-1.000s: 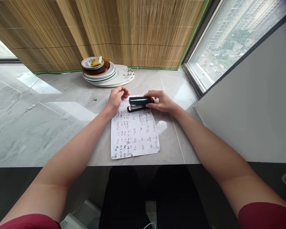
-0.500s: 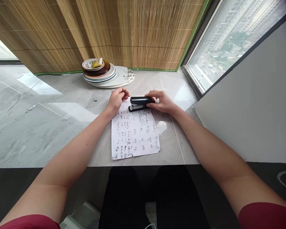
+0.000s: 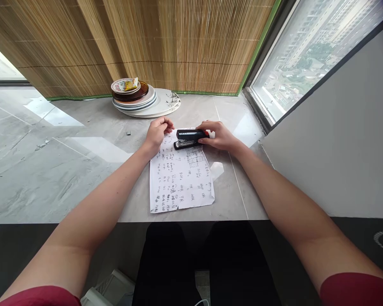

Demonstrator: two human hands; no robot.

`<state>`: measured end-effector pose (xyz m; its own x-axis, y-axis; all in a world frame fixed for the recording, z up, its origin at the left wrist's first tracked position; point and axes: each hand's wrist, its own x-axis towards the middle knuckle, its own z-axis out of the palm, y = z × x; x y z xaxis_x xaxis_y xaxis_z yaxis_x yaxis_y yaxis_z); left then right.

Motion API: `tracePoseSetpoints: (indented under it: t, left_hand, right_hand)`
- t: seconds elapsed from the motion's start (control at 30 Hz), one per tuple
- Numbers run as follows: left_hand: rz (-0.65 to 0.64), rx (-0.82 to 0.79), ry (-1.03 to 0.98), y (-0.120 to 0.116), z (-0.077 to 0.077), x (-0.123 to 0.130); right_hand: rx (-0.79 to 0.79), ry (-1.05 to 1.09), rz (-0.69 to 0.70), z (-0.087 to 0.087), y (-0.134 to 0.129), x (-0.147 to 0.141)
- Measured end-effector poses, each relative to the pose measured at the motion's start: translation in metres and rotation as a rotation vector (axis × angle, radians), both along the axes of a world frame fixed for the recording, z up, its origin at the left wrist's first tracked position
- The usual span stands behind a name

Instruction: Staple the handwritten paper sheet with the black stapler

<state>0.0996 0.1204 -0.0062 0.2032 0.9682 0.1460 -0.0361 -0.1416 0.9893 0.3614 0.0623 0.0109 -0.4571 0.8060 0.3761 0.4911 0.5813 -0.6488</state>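
A black stapler (image 3: pixel 187 135) with a red spot near its rear lies over the upper part of a handwritten sheet of paper (image 3: pixel 185 185). Its front end points left, and its jaws are apart. My right hand (image 3: pixel 217 135) grips the stapler's rear end between thumb and fingers. My left hand (image 3: pixel 159 132) rests at the sheet's upper left corner with its fingers curled in, a little left of the stapler. Nothing shows in those fingers. The sheet has a torn, uneven lower edge and a small grid near the stapler.
A stack of plates (image 3: pixel 135 100) stands behind my left hand, a crumpled yellow wrapper (image 3: pixel 130 84) on top. A bamboo blind (image 3: pixel 178 46) hangs at the back. The window (image 3: pixel 315 51) and a white wall (image 3: pixel 338 140) bound the right side. Small scraps (image 3: pixel 42 145) lie left.
The stapler and my right hand have shifted very slightly to the right, along with a small shift of the whole view. My left hand keeps its place at the sheet.
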Motion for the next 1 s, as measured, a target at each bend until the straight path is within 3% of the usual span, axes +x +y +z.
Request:
tracePoseSetpoints:
  t: [1.0]
  left_hand:
    - [-0.009, 0.019, 0.007, 0.0013, -0.0013, -0.0001]
  right_hand:
    - [0.005, 0.015, 0.007, -0.0018, 0.0015, -0.0034]
